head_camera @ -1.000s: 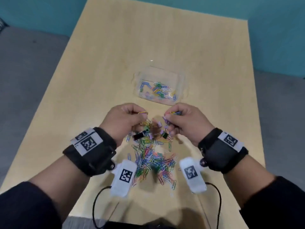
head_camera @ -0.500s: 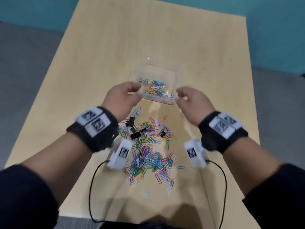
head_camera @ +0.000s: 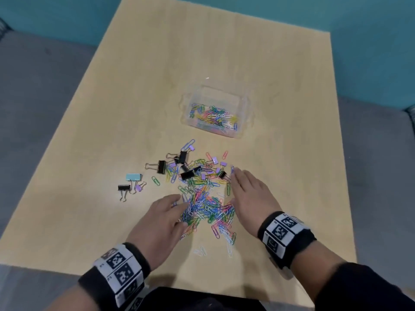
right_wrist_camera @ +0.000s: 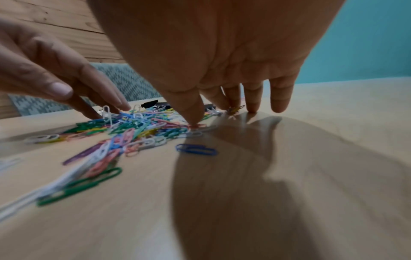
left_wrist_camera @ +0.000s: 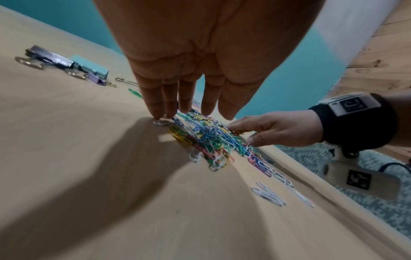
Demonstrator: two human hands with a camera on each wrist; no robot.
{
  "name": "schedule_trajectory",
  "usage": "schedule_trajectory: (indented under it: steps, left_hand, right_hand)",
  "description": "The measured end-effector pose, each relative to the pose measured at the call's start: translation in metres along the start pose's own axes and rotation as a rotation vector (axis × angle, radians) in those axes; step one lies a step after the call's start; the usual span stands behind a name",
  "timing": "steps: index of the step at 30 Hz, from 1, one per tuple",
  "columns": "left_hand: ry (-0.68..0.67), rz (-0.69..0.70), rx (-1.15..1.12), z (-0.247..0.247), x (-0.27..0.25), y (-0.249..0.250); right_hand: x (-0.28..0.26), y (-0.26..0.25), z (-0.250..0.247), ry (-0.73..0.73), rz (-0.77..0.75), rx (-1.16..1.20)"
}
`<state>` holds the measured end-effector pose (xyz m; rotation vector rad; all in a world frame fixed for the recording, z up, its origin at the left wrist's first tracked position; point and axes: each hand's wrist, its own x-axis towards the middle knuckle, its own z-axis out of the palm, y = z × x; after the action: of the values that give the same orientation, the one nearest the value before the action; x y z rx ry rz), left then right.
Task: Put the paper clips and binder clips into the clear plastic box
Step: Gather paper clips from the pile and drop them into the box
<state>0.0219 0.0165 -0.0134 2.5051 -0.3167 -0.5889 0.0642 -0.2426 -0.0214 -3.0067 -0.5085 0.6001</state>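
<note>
Clip pile (head_camera: 202, 203) lies between left hand (head_camera: 161, 218) and right hand (head_camera: 251, 198), both flat-fingered, gripping nothing (fingertips at its edges). Box (head_camera: 243, 108) well beyond, slightly right.

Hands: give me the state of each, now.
Left hand: open, fingers straight, tips on the paper clip pile, holding nothing.
Right hand: open, fingers straight, tips down at the pile's other edge, holding nothing.

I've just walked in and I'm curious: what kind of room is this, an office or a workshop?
Hard to say; likely an indoor recording setup. A plain light wooden table stands before a teal wall on grey flooring, and marker-tagged wristbands sit on both wrists.
</note>
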Motion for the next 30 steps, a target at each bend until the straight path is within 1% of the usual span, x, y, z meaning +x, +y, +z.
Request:
schedule_trajectory:
  steps: [3,6,8,11,13,17,20,23,26,28,30]
  left_hand:
    - [0.042,0.037,0.032,-0.002,-0.003,-0.001]
    - [0.064,0.054,0.063,-0.002,-0.009,-0.003]
    - [0.066,0.062,0.084,0.0,-0.011,-0.003]
    - [0.068,0.11,0.165,0.004,-0.012,-0.002]
    - [0.075,0.124,0.186,0.007,-0.012,-0.001]
    - [0.089,0.121,0.172,0.012,-0.013,-0.001]
    - [0.092,0.125,0.161,0.013,-0.012,-0.003]
    - [0.102,0.123,0.151,0.014,-0.015,-0.004]
    - [0.114,0.126,0.17,0.019,-0.017,-0.005]
    - [0.119,0.063,0.188,0.023,-0.016,-0.004]
    - [0.128,-0.017,0.2,0.026,-0.013,0.001]
  right_hand:
    - [-0.015,-0.007,0.006,0.001,0.075,-0.001]
    - [-0.031,-0.018,0.001,-0.02,0.046,0.027]
    - [-0.033,-0.019,-0.009,0.011,0.041,0.046]
    - [-0.013,-0.011,-0.024,0.072,0.056,0.091]
    - [0.008,-0.005,-0.032,0.067,0.008,0.111]
    - [0.046,0.006,-0.038,-0.049,-0.087,0.111]
    - [0.057,0.017,-0.032,-0.108,-0.082,0.078]
    - [0.045,0.022,-0.025,-0.087,-0.027,0.072]
    - [0.013,0.018,-0.018,-0.054,0.079,0.173]
    - [-0.012,0.005,-0.006,-0.028,0.131,0.223]
    - [-0.034,-0.017,0.009,-0.019,0.138,0.233]
